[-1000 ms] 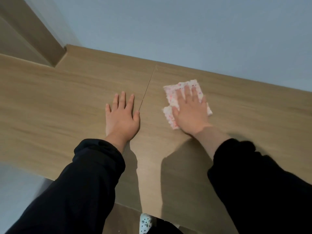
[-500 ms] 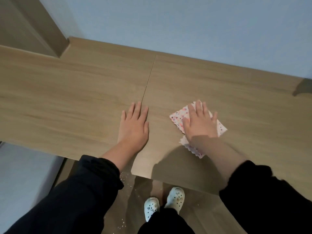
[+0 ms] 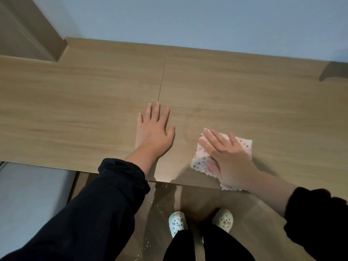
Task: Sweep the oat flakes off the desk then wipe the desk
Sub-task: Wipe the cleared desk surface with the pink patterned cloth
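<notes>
Wiping stage: right hand point(image 3: 229, 157), fingers straight, presses the dotted cloth point(image 3: 245, 147) flat on the desk point(image 3: 75, 110) at its front edge, apparently for wiping; left hand point(image 3: 153, 132), fingers spread and holding nothing, rests beside it, likely as a brace; oat flakes point(image 3: 148, 243) lie on the floor point(image 3: 254, 213) below.

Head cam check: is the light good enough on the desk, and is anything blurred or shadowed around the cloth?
Head view: light on the desk is soft and even, with no glare. Head view: the right hand and the cloth look slightly soft, the left hand crisper. Head view: one dark shadow lies at the desk's far right edge.
</notes>
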A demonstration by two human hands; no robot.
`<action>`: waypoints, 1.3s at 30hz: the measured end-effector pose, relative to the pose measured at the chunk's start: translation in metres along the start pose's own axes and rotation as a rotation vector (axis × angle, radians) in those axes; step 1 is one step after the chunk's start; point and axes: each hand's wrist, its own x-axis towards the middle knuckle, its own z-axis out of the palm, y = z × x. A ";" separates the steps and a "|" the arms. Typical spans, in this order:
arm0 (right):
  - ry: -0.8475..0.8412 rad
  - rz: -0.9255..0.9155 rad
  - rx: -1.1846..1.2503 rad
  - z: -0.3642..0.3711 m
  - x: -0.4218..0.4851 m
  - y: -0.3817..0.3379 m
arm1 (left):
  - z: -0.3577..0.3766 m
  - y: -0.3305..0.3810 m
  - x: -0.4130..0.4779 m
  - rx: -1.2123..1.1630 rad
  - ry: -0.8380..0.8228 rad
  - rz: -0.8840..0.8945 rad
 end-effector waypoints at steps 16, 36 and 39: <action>0.035 0.026 0.037 0.003 -0.019 0.031 | 0.004 0.002 0.002 0.133 -0.030 -0.009; -0.102 -0.439 -0.061 -0.016 0.036 0.045 | 0.003 0.004 0.002 0.050 0.016 -0.053; 0.014 -0.247 0.003 -0.027 0.072 0.036 | 0.002 0.005 0.002 0.064 0.015 -0.059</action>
